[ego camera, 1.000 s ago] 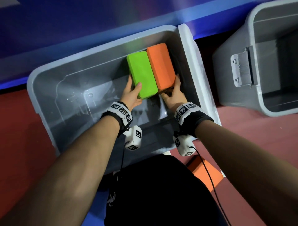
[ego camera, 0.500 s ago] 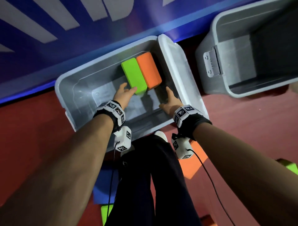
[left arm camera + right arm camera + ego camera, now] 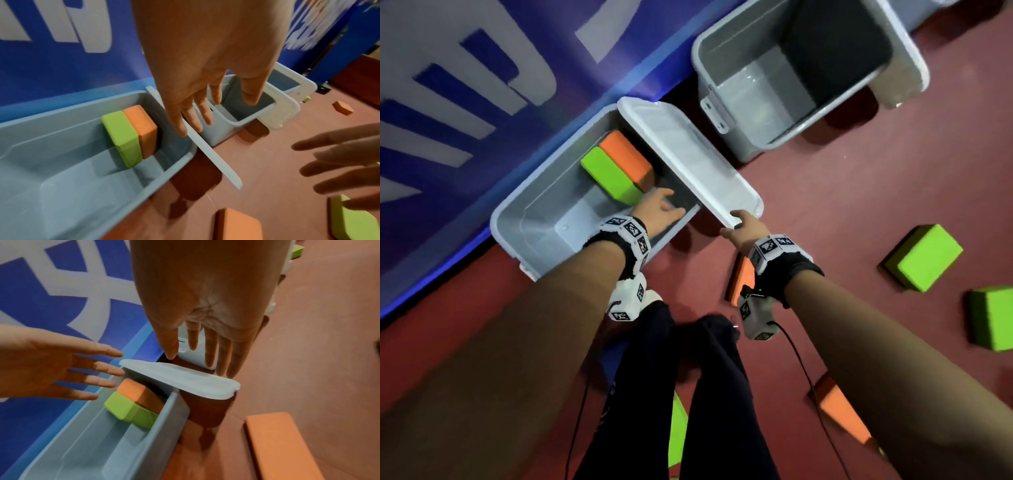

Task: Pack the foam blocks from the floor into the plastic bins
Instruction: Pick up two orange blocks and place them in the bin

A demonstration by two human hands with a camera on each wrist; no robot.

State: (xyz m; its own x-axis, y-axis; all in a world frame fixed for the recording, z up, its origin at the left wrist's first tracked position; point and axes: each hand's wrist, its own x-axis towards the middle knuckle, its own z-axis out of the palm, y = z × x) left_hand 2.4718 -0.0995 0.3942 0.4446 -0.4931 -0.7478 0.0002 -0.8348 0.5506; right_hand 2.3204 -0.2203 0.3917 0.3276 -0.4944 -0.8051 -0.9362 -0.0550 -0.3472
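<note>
Left hand (image 3: 659, 214) fingers spread, empty, above the bin's (image 3: 510, 219) near right corner. Right hand (image 3: 744, 226) fingers straight, empty, by the lid's (image 3: 688, 161) near edge. Green block (image 3: 609, 176) and orange block (image 3: 625, 156) touch side by side in the bin's far right end. More blocks on the floor (image 3: 825, 205): green (image 3: 924, 257) right, orange (image 3: 743, 279) near the right wrist. Second bin (image 3: 743, 102) far right.
</note>
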